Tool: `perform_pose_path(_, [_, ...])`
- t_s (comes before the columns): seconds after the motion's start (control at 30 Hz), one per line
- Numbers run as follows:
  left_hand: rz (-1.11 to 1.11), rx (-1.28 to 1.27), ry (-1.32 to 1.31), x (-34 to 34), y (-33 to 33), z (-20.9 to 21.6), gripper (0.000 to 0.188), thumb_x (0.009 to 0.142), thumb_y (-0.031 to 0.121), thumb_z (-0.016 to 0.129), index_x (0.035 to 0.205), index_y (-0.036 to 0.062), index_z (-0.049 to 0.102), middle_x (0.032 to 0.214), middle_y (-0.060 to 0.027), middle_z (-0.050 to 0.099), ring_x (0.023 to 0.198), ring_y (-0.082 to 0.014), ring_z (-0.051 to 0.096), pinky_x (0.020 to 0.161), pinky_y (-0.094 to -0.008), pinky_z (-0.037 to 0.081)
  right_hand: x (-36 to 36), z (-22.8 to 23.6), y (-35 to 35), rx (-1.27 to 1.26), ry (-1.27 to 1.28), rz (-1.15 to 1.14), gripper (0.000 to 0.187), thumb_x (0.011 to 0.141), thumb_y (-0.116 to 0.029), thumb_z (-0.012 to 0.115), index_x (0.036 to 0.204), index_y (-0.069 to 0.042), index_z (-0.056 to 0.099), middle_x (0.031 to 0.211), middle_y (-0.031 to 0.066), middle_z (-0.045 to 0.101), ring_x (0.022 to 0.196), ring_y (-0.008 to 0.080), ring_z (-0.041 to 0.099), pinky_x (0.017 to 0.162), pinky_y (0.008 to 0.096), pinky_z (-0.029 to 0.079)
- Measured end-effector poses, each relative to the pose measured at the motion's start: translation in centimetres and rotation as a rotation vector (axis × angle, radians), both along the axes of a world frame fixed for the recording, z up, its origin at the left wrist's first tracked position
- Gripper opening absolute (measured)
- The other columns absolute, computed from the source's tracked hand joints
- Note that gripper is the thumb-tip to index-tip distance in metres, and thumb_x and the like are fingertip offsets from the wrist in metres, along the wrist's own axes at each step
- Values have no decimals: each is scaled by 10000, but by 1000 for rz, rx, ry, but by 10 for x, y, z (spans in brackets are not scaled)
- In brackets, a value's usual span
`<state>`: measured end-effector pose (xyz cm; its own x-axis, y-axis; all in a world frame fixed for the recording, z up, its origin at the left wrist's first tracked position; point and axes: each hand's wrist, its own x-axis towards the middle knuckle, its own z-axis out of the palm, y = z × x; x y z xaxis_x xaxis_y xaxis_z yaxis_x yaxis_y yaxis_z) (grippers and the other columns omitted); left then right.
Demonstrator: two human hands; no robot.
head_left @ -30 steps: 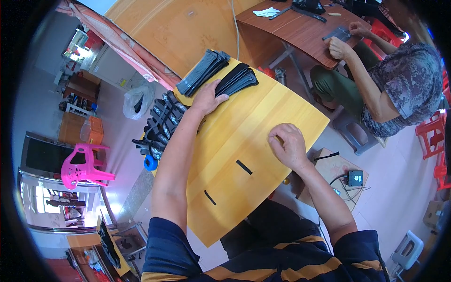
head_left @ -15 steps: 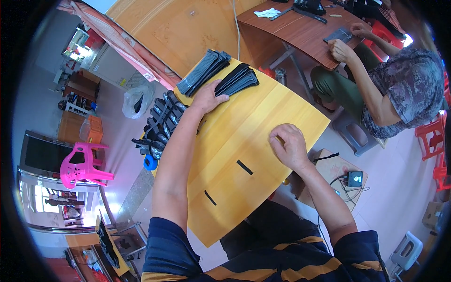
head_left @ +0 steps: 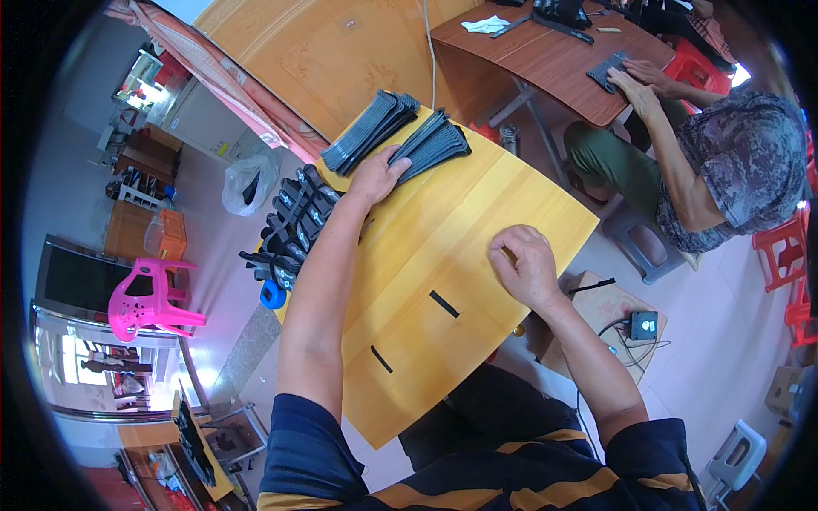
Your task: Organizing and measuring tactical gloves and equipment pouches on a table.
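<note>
On the yellow wooden table (head_left: 400, 332), two fanned stacks of fabric strips lie at the far end. The left stack (head_left: 371, 132) is dark grey. My left hand (head_left: 377, 177) is closed at the near end of the right stack (head_left: 434, 146), its thumb on top and its fingers partly hidden. My right hand (head_left: 524, 264) rests by the table's right edge, fingers curled into a loose fist with nothing visible in them. Nearer me, two short black strips lie apart on the tabletop: one (head_left: 444, 303) toward the middle, the other (head_left: 381, 358) nearer the left edge.
A heap of black straps (head_left: 298, 213) lines the table's left edge, beside a blue round object (head_left: 273, 295). A co-worker (head_left: 716, 162) sits at a brown table (head_left: 545, 51), hands on a dark grey piece. Right of my table, a low board (head_left: 596, 328) holds a black box with cables.
My left hand has shifted slightly at the right stack, and its black top piece now looks grey. My right hand is still. The co-worker's hands have come together over the dark piece.
</note>
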<state>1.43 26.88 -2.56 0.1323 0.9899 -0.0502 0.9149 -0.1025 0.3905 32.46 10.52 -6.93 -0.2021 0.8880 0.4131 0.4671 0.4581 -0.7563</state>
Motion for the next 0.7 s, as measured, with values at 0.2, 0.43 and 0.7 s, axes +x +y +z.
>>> perform_pose_path(0.2, [11,16,-63,-1,2,-4,568,997,451,575,1415,67,556,1276,-261,652,1222,-406,605,1042,-437,462,0,-3,0,2,-6,-3,29,846,-86,682,860,-70,662,903,89,676,968,300,640,874,425,466])
perform_pose_path(0.43, [75,51,-90,-1,1,-3,543,1009,441,549,1406,72,568,1258,-272,654,1202,-418,612,1032,-452,465,0,-2,-1,6,-6,1,30,844,-85,684,862,-71,665,902,90,674,975,298,640,864,425,468])
perform_pose_path(0.7, [112,112,-70,7,0,-5,565,974,458,605,1357,43,604,1228,-258,674,1154,-408,640,1004,-455,486,0,1,0,2,-21,-14,29,842,-85,684,853,-68,663,901,90,675,973,303,640,859,427,471])
